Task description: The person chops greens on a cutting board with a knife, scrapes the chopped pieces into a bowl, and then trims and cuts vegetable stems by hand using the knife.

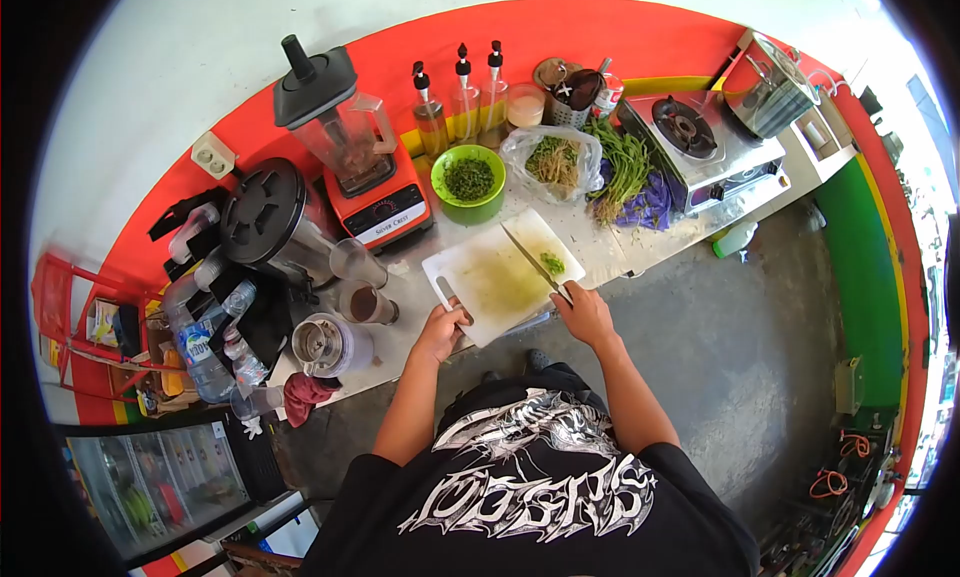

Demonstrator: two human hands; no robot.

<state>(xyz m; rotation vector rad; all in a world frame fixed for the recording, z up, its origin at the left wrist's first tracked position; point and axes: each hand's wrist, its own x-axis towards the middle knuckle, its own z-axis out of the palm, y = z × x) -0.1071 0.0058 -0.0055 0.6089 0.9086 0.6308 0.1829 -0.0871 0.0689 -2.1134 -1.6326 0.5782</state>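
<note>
My left hand (443,329) grips the near left edge of a white cutting board (470,277), by its handle slot. In my right hand (586,314) is a kitchen knife (530,255), its blade lying across the board and pointing away from me. A small heap of chopped greens (551,264) sits on the board to the right of the blade. Green staining covers the board's middle. Behind the board stands a lime-green bowl (470,210) holding more chopped greens (468,179).
Beyond the board are a plastic bag of stems (553,164), leafy greens (622,167) and a gas stove (690,137) with a large pot (775,97). To the left stand a red blender (375,199), plastic cups (358,264) and a dark-lidded container (268,212). Pump bottles (465,107) line the wall.
</note>
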